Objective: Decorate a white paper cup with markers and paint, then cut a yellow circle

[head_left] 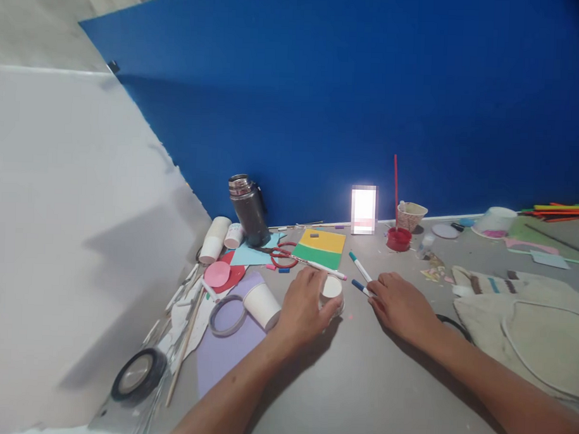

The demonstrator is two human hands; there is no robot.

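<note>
Near the middle of the grey table, my left hand (308,306) is wrapped round a small white cup (332,287). My right hand (400,306) rests to its right, with the fingers closed on the near end of a dark blue-capped marker (360,286). A teal-capped marker (360,266) lies just beyond it, its near end close to the same fingers. Behind my left hand is a pink-tipped white marker (326,269), next to a yellow and green sheet (320,246) and red-handled scissors (284,255).
A dark flask (249,212), a paper cup (262,304) and a grey tape ring (228,316) stand or lie left. Black tape (139,374) is nearer. Right are a red pot (399,240), a patterned cup (412,216) and a cloth bag (542,327). A blue board (322,104) rises behind.
</note>
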